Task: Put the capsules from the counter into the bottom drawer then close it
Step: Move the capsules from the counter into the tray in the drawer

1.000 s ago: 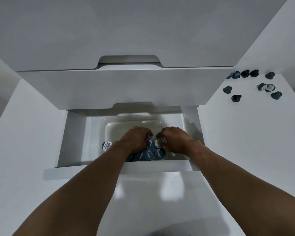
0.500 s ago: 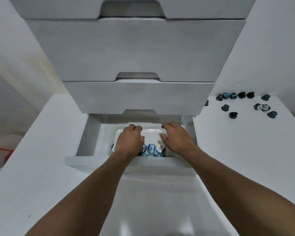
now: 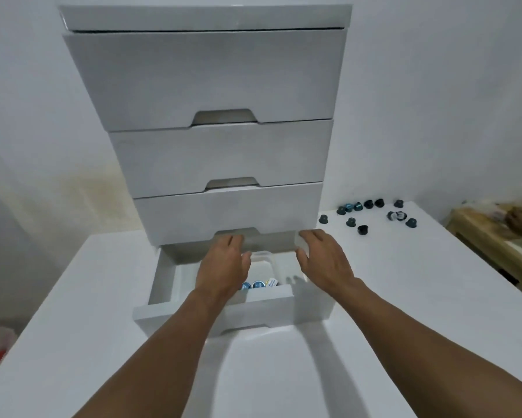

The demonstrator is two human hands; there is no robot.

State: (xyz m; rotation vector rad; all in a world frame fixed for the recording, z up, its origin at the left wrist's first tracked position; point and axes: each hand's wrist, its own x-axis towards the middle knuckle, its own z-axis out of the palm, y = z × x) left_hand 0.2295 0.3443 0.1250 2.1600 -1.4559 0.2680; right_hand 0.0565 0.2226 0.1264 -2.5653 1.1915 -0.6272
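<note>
While the bottom drawer [image 3: 223, 312] stands open, blue-lidded capsules [image 3: 257, 285] are seen in its clear tray [image 3: 264, 255]; left hand [image 3: 223, 267] and right hand [image 3: 324, 260] are held spread, empty.

1. Soft, even indoor light fills a white scene; nothing is harshly bright or deeply dark.
2. The glossy counter [image 3: 374, 297] carries pale reflections near the bottom centre, with faint grey shadows under both forearms.
3. The inside of the open bottom drawer [image 3: 217, 315] is shaded at its back, beneath the drawer above.
4. The wide-angle lens bends straight lines: the drawer unit [image 3: 205, 79] flares outward toward the top, and the forearms look stretched at the lower edge.
5. Slight motion blur softens the left hand [image 3: 223, 267] and right hand [image 3: 323, 260].
6. The far right and lower left edges are smeared and out of focus.
</note>
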